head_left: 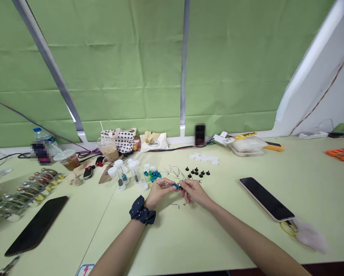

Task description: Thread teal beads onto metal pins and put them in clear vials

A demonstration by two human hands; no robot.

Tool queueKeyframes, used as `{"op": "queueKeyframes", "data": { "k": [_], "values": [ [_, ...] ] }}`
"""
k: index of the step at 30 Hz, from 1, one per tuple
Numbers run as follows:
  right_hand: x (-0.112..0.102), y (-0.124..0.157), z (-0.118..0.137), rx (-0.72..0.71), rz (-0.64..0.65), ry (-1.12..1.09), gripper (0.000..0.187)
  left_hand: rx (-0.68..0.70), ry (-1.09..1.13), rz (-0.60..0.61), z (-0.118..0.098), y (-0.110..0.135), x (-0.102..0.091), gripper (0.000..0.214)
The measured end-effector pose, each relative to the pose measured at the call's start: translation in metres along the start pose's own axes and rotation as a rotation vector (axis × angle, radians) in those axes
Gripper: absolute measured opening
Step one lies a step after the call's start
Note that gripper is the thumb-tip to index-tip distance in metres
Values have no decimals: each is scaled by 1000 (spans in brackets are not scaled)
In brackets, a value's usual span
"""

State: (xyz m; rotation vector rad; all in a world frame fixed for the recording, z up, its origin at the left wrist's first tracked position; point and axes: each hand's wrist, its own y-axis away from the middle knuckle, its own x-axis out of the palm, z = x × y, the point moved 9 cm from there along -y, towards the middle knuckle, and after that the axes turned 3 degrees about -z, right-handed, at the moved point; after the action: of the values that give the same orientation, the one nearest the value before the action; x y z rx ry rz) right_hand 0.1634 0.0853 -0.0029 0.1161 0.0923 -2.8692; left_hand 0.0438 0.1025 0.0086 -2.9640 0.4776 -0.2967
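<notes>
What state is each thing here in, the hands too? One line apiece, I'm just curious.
Blue piece: held off the table
Left fingers: pinched on it
Right fingers: closed at it, exact grip too small to tell
Scrunchie: worn on left wrist
Right-side phone: flat, screen dark
Left-side phone: flat, dark
Bottle: cap on
Black pieces: loose, scattered
White discs: loose, clustered
</notes>
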Motion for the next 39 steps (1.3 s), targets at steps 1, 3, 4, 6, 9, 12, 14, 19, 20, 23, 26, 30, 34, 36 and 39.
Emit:
{"op": "queueKeyframes", "data": {
  "k": [1, 3, 4, 6, 9, 12, 14, 19, 20, 23, 26, 30, 34, 36, 39],
  "values": [
    [-2, -1, 0, -7, -19, 21, 45, -2, 6, 3, 0, 0, 0, 25],
    [-7, 0, 7, -83, -87, 45, 40, -3, 11, -4, 1, 0, -1, 25],
    [-9, 1, 14, -142, -116, 56, 37, -1, 8, -13, 1, -1, -2, 25],
    [-10, 4, 29, -253, -138, 81, 40, 8, -3, -37, 1, -2, -6, 25],
    [-6, 5, 39, -309, -134, 107, 37, 16, 0, -56, -1, -3, -10, 25],
    [-5, -2, 35, -250, -159, 104, 33, 25, 23, -34, -6, -4, -6, 25],
    [-5, -7, 30, -186, -185, 78, 31, 39, 21, -25, -9, -4, -4, 24],
    [2, -5, 24, -103, -211, -83, 34, 66, 16, -63, -12, 0, -7, 28],
    [7, -2, 23, -102, -197, -113, 37, 67, 31, -79, -11, 2, -9, 29],
    [18, 6, 19, -103, -174, -161, 43, 36, 99, -141, -3, 9, -17, 33],
    [20, 10, 9, -64, -219, -133, 43, 3, 155, -192, 3, 17, -18, 36],
    [14, 16, -3, 5, -317, -36, 52, 19, 122, -189, 2, 30, -10, 37],
    [12, 30, -2, -13, -373, -59, 50, 35, 78, -190, 3, 47, -4, 36],
    [19, 39, 0, -41, -320, -134, 48, 28, 87, -213, 5, 58, -3, 36],
    [30, 55, 2, -66, -244, -235, 53, 29, 128, -260, 6, 75, -3, 35]
  ]
}}
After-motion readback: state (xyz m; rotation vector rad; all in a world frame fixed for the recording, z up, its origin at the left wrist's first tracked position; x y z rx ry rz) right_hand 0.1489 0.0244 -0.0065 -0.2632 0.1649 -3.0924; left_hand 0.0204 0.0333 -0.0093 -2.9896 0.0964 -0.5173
